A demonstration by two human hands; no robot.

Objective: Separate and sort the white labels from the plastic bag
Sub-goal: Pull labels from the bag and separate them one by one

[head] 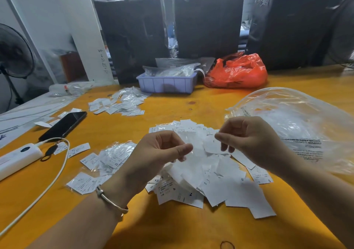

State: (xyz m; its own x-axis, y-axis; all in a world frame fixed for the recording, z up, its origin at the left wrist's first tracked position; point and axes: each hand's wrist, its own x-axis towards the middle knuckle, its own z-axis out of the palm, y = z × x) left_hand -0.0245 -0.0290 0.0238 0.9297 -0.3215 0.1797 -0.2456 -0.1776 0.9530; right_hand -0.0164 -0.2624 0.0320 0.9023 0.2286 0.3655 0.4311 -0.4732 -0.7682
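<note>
A loose heap of white labels (214, 183) lies on the orange table (172, 229) in front of me. Above it my left hand (162, 153) pinches the edge of a small clear plastic sleeve (193, 143) between thumb and fingers. My right hand (247, 139) pinches a white label (212, 145) at the sleeve's other side. A large clear plastic bag (298, 126) lies to the right, behind my right hand. More labels in clear sleeves (107, 160) lie left of the heap, and another pile (122, 103) lies farther back.
A black phone (63, 126) and a white power bank (19, 158) with a cable lie at the left. A lavender tray (166, 84) of bagged items and an orange plastic bag (237, 72) stand at the back. A rubber band (227, 245) lies at the near edge.
</note>
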